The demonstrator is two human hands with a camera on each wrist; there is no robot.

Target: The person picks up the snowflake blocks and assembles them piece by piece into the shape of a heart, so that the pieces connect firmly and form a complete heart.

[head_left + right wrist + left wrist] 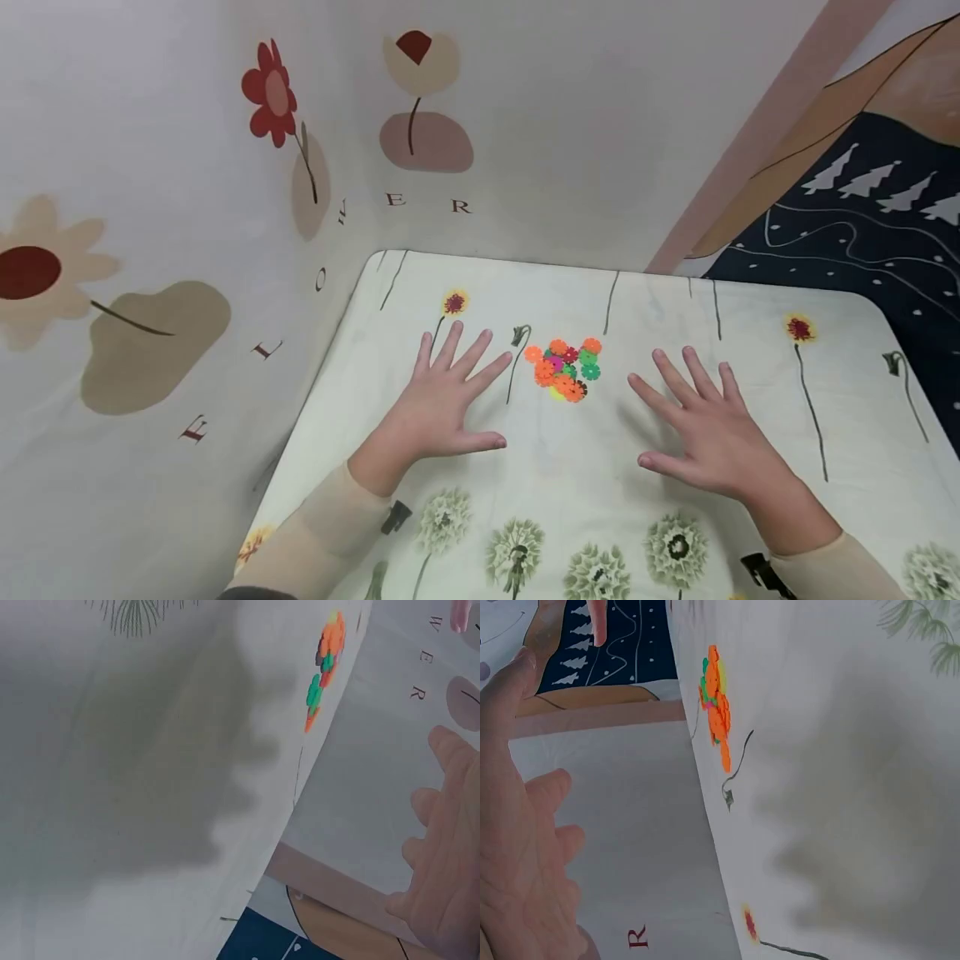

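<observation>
A small heap of flower-shaped plastic discs (562, 371) lies on the cloth-covered table, mostly orange, with green, red, pink and yellow ones among them. To the left of the heap hovers my left hand (442, 400), palm down with its fingers spread and nothing in it. My right hand (708, 433) is held the same way on the other side, fingers apart and holding nothing. Both wrist views show the discs (717, 705) beyond the hand, and a broad shadow of the hand on the cloth. The right wrist view catches the discs (325, 671) near the table's far edge.
The white tablecloth (570, 467) has printed dandelions and thin-stemmed flowers. Behind it and to the left stand pale curtains (562, 125) with flower prints and letters. A dark blue panel with white trees (862, 225) hangs at the right.
</observation>
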